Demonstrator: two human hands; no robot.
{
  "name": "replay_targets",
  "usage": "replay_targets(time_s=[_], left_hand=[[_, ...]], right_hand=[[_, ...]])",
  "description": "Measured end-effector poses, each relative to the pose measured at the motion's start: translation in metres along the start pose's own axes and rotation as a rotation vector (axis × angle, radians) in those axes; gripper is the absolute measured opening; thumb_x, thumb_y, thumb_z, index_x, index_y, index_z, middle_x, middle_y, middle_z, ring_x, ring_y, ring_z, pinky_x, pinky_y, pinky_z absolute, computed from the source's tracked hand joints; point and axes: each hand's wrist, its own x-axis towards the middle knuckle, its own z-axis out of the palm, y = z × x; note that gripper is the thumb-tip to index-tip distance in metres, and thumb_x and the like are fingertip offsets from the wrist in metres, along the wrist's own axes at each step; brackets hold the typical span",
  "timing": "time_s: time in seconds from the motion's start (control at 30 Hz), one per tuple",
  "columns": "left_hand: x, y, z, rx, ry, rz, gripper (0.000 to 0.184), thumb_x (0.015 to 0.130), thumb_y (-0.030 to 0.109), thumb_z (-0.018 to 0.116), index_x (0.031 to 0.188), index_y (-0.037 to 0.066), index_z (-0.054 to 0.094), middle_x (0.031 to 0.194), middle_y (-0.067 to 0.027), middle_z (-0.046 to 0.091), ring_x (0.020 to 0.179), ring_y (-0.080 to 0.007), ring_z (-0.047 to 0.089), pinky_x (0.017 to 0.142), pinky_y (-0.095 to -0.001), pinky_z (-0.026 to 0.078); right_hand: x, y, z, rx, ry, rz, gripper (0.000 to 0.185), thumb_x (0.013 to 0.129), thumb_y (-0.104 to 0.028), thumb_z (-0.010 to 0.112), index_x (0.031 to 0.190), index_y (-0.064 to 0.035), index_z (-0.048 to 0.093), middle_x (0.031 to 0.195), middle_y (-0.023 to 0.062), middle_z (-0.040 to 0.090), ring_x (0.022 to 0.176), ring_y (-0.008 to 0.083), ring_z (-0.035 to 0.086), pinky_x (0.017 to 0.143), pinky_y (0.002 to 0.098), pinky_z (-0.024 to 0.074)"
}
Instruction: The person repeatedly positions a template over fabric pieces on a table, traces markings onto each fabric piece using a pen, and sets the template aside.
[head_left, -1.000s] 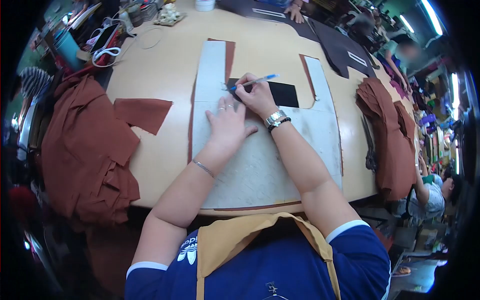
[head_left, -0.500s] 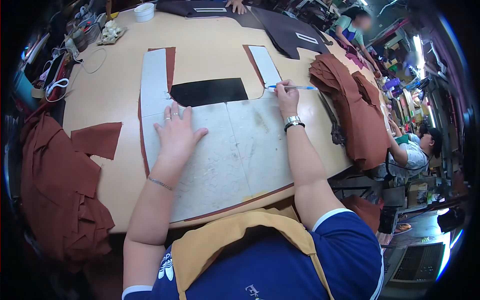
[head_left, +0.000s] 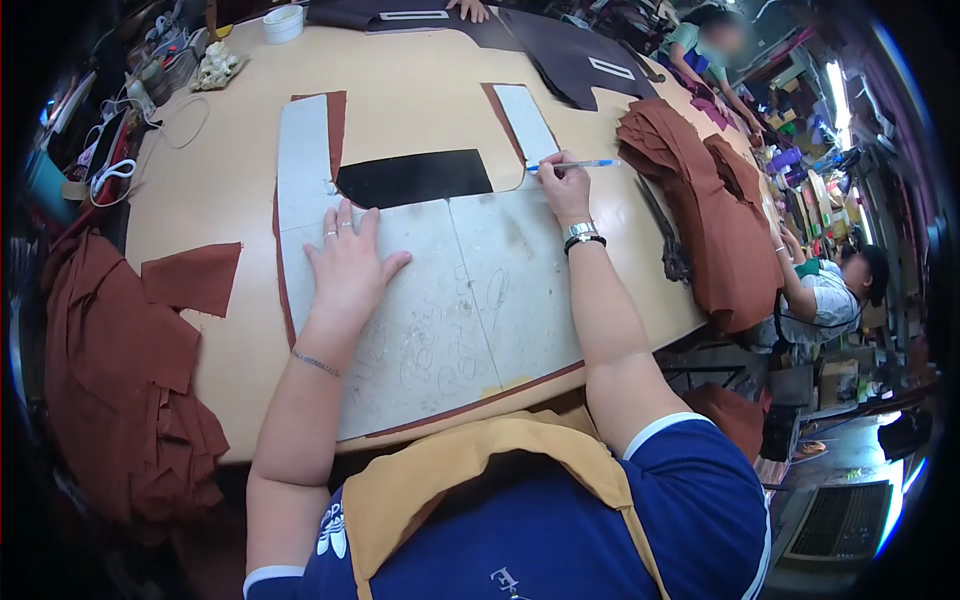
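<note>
A pale grey template [head_left: 430, 310] with pencil-like writing lies over reddish-brown fabric [head_left: 338, 125], whose edges show around it. My left hand [head_left: 350, 262] rests flat on the template's left part, fingers spread, holding nothing. My right hand [head_left: 566, 190] grips a blue-and-clear pen [head_left: 590, 163], its tip at the inner corner below the template's right strip. Between the two upper strips lies a black piece [head_left: 415, 178], partly bordered by the template's curved edge.
Reddish-brown fabric piles lie left [head_left: 125, 370] and right [head_left: 700, 220], with dark scissors [head_left: 672, 240] beside the right one. Dark panels [head_left: 570, 60], a white tub [head_left: 284, 25] and another person's hand [head_left: 468, 10] are at the far side. Two people are at right.
Over the last second my right hand with the pen has moved from the template's left inner corner to its right one. My left hand stays flat on the template. The view has shifted.
</note>
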Motion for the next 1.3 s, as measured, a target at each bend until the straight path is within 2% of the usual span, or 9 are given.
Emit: replay_targets(time_s=[0.3,0.37,0.47,0.57,0.67,0.77,0.93,1.03,1.3], left_hand=[[-0.007,-0.001,-0.001,0.032,0.029,0.041,0.07,0.084,0.052,0.066,0.137,0.011,0.046,0.148,-0.0199,0.036,0.14,-0.0358,0.031,0.101,-0.0678,0.032],[-0.014,0.004,-0.003,0.068,0.036,0.049,0.067,0.086,0.052,0.064,0.136,0.012,0.047,0.147,-0.0187,0.039,0.138,-0.0341,0.035,0.101,-0.0657,0.032],[-0.024,0.015,-0.023,0.035,-0.173,0.154,0.064,0.085,0.05,0.065,0.133,0.011,0.051,0.138,-0.0148,0.049,0.13,-0.0315,0.045,0.102,-0.0585,0.036],[-0.06,0.055,-0.072,-1.013,-0.372,0.67,0.061,0.079,0.045,0.074,0.125,0.007,0.058,0.121,-0.0104,0.058,0.109,-0.023,0.055,0.098,-0.0379,0.041],[-0.121,0.099,-0.13,-1.912,-0.762,1.098,0.091,0.062,0.061,0.083,0.12,-0.004,0.056,0.113,-0.0146,0.057,0.1,-0.0216,0.055,0.088,-0.0365,0.045],[-0.166,0.129,-0.155,-2.234,-0.708,1.336,0.091,0.064,0.061,0.081,0.122,-0.004,0.055,0.116,-0.0167,0.056,0.101,-0.0239,0.056,0.088,-0.0367,0.045],[-0.193,0.162,-0.154,-2.331,-0.536,1.469,0.09,0.068,0.061,0.078,0.124,-0.005,0.054,0.119,-0.0201,0.055,0.103,-0.0278,0.056,0.087,-0.037,0.046],[-0.197,0.173,-0.151,-2.335,-0.5,1.515,0.089,0.071,0.06,0.076,0.126,-0.006,0.054,0.122,-0.0222,0.054,0.104,-0.03,0.057,0.087,-0.0372,0.046],[-0.202,0.185,-0.15,-2.173,-0.381,1.616,0.087,0.077,0.06,0.071,0.13,-0.007,0.052,0.128,-0.0278,0.051,0.108,-0.0362,0.058,0.086,-0.0377,0.047]], right_hand=[[-0.04,-0.02,-0.052,0.395,0.105,0.236,0.017,0.092,-0.018,0.061,0.099,-0.0019,0.062,0.083,0.0068,0.067,0.071,0.0135,0.06,0.067,0.0276,0.0485],[-0.065,-0.004,-0.091,-0.089,0.011,0.041,0.021,0.09,-0.02,0.065,0.102,-0.0023,0.062,0.084,0.0079,0.067,0.08,0.0154,0.062,0.073,0.0291,0.0491],[-0.117,-0.038,-0.136,-0.396,-0.144,0.091,0.027,0.086,-0.021,0.071,0.104,-0.0029,0.062,0.088,0.0091,0.067,0.083,0.0181,0.063,0.077,0.0318,0.0494],[-0.14,-0.03,-0.156,-0.372,-0.192,0.106,0.031,0.084,-0.02,0.074,0.105,-0.0026,0.062,0.091,0.0094,0.066,0.086,0.0177,0.062,0.079,0.0315,0.0493],[-0.145,-0.012,-0.16,-0.301,-0.21,0.113,0.035,0.083,-0.02,0.075,0.11,-0.003,0.06,0.096,0.0072,0.064,0.091,0.0149,0.06,0.081,0.0293,0.0484],[-0.141,-0.019,-0.156,0.001,-0.194,0.312,0.04,0.083,-0.019,0.076,0.115,-0.0036,0.057,0.101,0.0038,0.061,0.094,0.0119,0.057,0.084,0.0268,0.0471],[-0.13,-0.034,-0.165,0.272,-0.124,0.587,0.047,0.083,-0.014,0.076,0.122,-0.0006,0.053,0.106,0.0032,0.057,0.094,0.0098,0.055,0.083,0.0239,0.0466],[-0.128,-0.042,-0.17,0.507,-0.116,0.573,0.052,0.082,-0.014,0.077,0.126,0.0003,0.053,0.107,0.0021,0.057,0.094,0.0082,0.055,0.082,0.0235,0.0465],[-0.12,-0.055,-0.179,0.243,-0.316,0.431,0.052,0.081,-0.013,0.077,0.125,0.0014,0.055,0.096,-0.0005,0.06,0.089,0.0082,0.056,0.08,0.0222,0.0456]])
